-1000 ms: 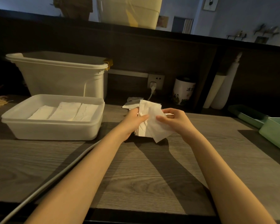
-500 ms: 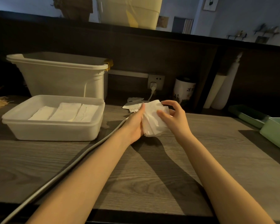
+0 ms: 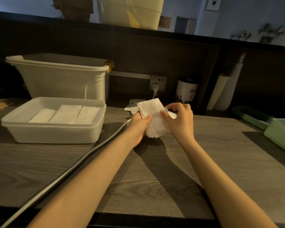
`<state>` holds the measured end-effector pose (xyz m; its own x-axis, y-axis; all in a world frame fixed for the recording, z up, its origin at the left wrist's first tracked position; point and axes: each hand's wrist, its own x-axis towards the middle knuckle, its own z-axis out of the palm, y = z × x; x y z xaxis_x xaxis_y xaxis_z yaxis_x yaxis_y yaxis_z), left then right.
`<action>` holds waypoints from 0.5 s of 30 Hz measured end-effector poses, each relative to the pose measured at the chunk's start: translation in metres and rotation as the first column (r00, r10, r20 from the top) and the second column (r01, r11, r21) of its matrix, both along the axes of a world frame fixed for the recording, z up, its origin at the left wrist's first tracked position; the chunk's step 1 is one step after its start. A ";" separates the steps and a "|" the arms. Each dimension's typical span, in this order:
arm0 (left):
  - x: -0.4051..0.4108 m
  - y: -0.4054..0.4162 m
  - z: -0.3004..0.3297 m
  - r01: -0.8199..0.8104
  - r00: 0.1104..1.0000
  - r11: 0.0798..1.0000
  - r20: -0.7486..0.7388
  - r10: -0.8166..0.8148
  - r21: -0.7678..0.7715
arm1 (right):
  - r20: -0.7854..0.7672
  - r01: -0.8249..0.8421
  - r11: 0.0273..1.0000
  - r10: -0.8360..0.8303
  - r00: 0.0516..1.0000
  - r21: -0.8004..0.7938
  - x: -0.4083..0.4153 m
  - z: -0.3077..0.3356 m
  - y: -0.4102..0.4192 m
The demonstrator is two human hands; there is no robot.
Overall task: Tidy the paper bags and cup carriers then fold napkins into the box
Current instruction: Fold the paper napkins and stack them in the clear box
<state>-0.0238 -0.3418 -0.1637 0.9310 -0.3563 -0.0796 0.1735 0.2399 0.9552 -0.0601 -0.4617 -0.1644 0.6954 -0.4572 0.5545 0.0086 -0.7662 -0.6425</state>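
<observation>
Since the frame half a second back, the stack of napkins [image 3: 152, 119] has been opened out from a bunched wad between the palms into a flatter, fanned sheaf, and the right hand [image 3: 179, 120] has shifted from cupping its far side to working at its upper right edge. Both hands hold the stack in the air just above the wooden counter [image 3: 155, 178], right of the shallow white box [image 3: 53, 129] and well apart from it. That box sits on the counter at the left and holds three folded napkins [image 3: 66, 114] lying flat side by side, their long sides running away from the viewer and leaning slightly right. Behind it stands a taller white bin [image 3: 61, 76] whose contents cannot be seen from this angle. At the far right edge a green tray [image 3: 280, 134] rests on the counter, its inside mostly out of frame. The left hand [image 3: 138, 127] grips the stack from the left, thumb pressed across the front sheet and fingers curled behind. On the other side, thumb and forefinger pinch the top sheet near its corner, with the remaining fingers curled loosely. The stack's long axis runs from lower right to upper left, its top corner tilted toward the wall socket [image 3: 158, 82], and its loose layered edges show at the bottom. A grey cable [image 3: 69, 171] crosses the counter under the left forearm.
</observation>
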 end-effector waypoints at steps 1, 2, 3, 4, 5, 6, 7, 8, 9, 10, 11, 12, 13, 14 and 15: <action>0.000 0.000 0.000 -0.003 1.000 1.000 0.002 0.003 0.001 | -0.008 0.011 1.000 -0.011 1.000 -0.019 0.000 0.000 0.000; 0.000 0.000 -0.001 -0.004 1.000 1.000 0.005 0.004 0.000 | -0.016 0.018 0.999 -0.019 1.000 -0.034 0.000 0.000 0.000; 0.000 0.000 -0.001 -0.003 1.000 1.000 0.009 0.003 0.000 | -0.025 0.022 0.999 -0.023 0.999 -0.043 -0.001 0.001 0.000; 0.000 0.000 -0.001 -0.001 1.000 1.000 0.013 0.001 0.002 | -0.032 0.024 0.998 -0.025 0.999 -0.057 -0.002 0.001 0.001; 0.000 0.000 -0.001 0.001 1.000 1.000 0.017 -0.001 0.003 | -0.030 0.025 0.996 -0.028 0.999 -0.083 -0.002 0.001 0.001; 0.000 -0.001 -0.001 0.001 1.000 1.000 0.018 -0.001 0.004 | -0.017 0.030 0.993 -0.032 0.999 -0.117 -0.003 0.000 0.002; 0.001 -0.001 -0.001 -0.001 1.000 1.000 0.013 0.001 0.003 | 0.005 0.035 0.988 -0.034 0.999 -0.150 -0.004 0.000 0.002; 0.001 -0.001 -0.001 -0.003 1.000 1.000 0.003 0.003 0.004 | 0.034 0.040 0.984 -0.035 0.999 -0.176 -0.004 0.001 0.002; 0.002 -0.001 -0.001 -0.007 1.000 1.000 -0.012 0.007 0.003 | 0.065 0.046 0.979 -0.034 0.997 -0.198 -0.005 0.001 0.002; 0.002 -0.001 -0.001 -0.012 1.000 1.000 -0.029 0.012 0.003 | 0.093 0.048 0.976 -0.028 0.995 -0.212 -0.006 0.002 0.002; 0.003 -0.001 -0.001 -0.014 0.999 1.000 -0.045 0.014 -0.001 | 0.114 0.038 0.976 -0.014 0.993 -0.213 -0.006 0.002 0.002; 0.004 -0.002 -0.002 -0.014 0.998 1.000 -0.060 0.013 -0.008 | 0.129 0.016 0.979 0.011 0.992 -0.205 -0.007 0.003 0.001; 0.004 -0.002 -0.002 -0.010 0.997 1.000 -0.071 0.009 -0.018 | 0.136 -0.013 0.980 0.041 0.990 -0.197 -0.007 0.003 0.001; 0.005 -0.002 -0.003 -0.006 0.997 1.000 -0.076 0.005 -0.025 | 0.136 -0.042 0.980 0.069 0.988 -0.196 -0.007 0.003 0.001; 0.005 -0.002 -0.003 -0.002 0.997 1.000 -0.075 0.000 -0.027 | 0.129 -0.066 0.977 0.093 0.987 -0.202 -0.006 0.002 0.001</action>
<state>-0.0185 -0.3437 -0.1670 0.9232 -0.3581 -0.1397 0.2442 0.2657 0.9326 -0.0665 -0.4607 -0.1625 0.6364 -0.2763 0.7202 0.1518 -0.8705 -0.4681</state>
